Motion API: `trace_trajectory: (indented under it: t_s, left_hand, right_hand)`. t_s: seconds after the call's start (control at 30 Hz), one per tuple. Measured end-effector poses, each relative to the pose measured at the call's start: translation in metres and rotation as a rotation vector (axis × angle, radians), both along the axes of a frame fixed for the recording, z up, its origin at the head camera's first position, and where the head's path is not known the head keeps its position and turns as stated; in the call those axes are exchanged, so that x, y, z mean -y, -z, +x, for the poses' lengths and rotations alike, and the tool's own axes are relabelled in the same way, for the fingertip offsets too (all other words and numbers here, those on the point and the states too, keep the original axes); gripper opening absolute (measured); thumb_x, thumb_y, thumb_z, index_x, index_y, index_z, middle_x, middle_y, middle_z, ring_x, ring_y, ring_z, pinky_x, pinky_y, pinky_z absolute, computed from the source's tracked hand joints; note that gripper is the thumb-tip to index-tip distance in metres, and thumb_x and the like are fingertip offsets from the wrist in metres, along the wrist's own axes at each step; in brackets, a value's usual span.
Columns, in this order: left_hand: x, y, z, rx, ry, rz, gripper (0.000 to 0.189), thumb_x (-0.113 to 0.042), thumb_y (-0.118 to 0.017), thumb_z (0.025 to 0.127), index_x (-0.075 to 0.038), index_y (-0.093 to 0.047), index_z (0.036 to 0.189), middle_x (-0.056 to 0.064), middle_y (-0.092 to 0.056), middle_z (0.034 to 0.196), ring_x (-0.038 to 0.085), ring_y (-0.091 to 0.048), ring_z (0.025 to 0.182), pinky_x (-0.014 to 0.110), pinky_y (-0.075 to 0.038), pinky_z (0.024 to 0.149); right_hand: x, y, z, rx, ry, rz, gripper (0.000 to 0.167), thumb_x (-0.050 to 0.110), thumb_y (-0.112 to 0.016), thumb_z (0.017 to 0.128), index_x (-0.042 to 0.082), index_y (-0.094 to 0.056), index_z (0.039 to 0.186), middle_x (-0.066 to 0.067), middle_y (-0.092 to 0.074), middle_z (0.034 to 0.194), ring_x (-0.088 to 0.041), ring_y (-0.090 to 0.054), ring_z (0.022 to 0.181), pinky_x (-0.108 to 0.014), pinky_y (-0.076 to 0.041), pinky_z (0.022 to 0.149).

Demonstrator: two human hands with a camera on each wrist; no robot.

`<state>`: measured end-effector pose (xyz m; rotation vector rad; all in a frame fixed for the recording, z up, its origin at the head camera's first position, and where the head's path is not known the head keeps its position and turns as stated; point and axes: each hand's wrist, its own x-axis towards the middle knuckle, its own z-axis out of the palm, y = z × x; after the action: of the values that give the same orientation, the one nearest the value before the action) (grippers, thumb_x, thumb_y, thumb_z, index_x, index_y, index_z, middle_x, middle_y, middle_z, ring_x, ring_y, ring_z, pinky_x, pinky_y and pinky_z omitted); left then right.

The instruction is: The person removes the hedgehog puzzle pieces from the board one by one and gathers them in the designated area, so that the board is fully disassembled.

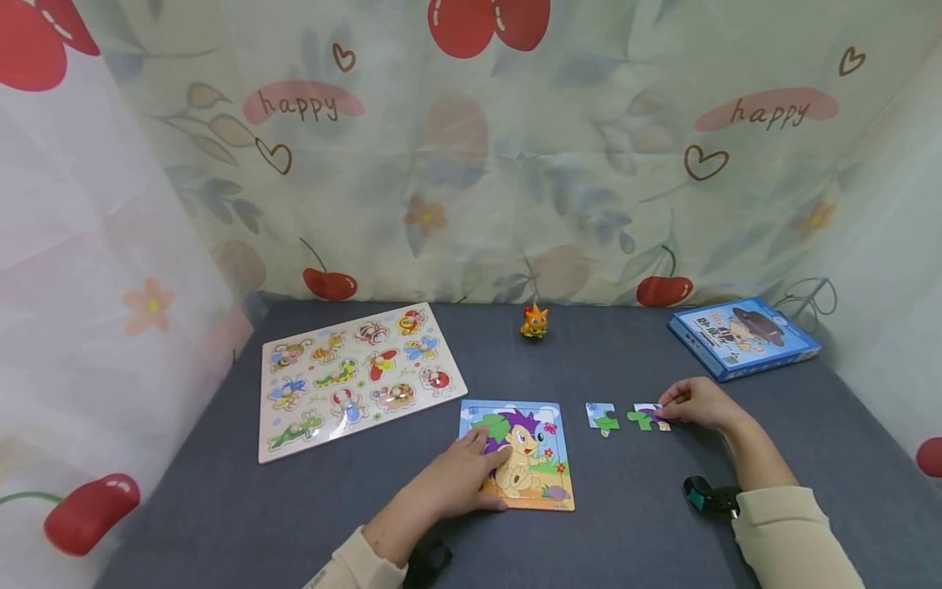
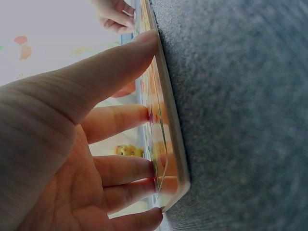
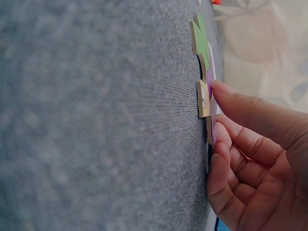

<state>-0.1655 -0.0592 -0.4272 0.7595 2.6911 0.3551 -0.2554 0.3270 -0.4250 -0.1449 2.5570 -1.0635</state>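
Note:
My left hand [image 1: 459, 474] rests on a square hedgehog puzzle board [image 1: 555, 458] lying on the table. In the left wrist view, the fingertips of the left hand [image 2: 91, 154] touch the board's face while the thumb lies at its near edge. To the right, my right hand [image 1: 702, 402] pinches a green, purple and white puzzle piece [image 1: 642, 420] at its right side. The right wrist view has this puzzle piece [image 3: 202, 48] low over the cloth, the thumb of the right hand [image 3: 260, 159] against it. Between board and right hand lies a blue and green puzzle piece [image 1: 601, 415].
A large board of insect pictures [image 1: 361, 376] lies at the left. At the back middle stands a small orange toy figure [image 1: 534, 321]. A blue box [image 1: 743, 335] sits at the back right, near a thin cable [image 1: 809, 298]. Printed curtains surround the dark table [image 1: 625, 540].

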Motion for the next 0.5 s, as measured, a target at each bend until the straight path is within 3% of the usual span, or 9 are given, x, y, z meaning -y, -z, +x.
trace_trajectory:
  t_s: [0.5]
  left_hand:
    - [0.0009,0.0015,-0.0001,0.004,0.000,0.011,0.069,-0.047,-0.068,0.080,-0.022,-0.044,0.140,0.018,-0.032,0.150,0.032,-0.026,0.141,0.047,-0.030,0.111]
  right_hand:
    - [0.0012,0.0010,0.0016,-0.008,0.009,0.013,0.030,0.018,-0.067,0.085,-0.008,-0.061,0.098,0.002,-0.059,0.077,-0.007,-0.051,0.069,-0.024,-0.047,0.063]
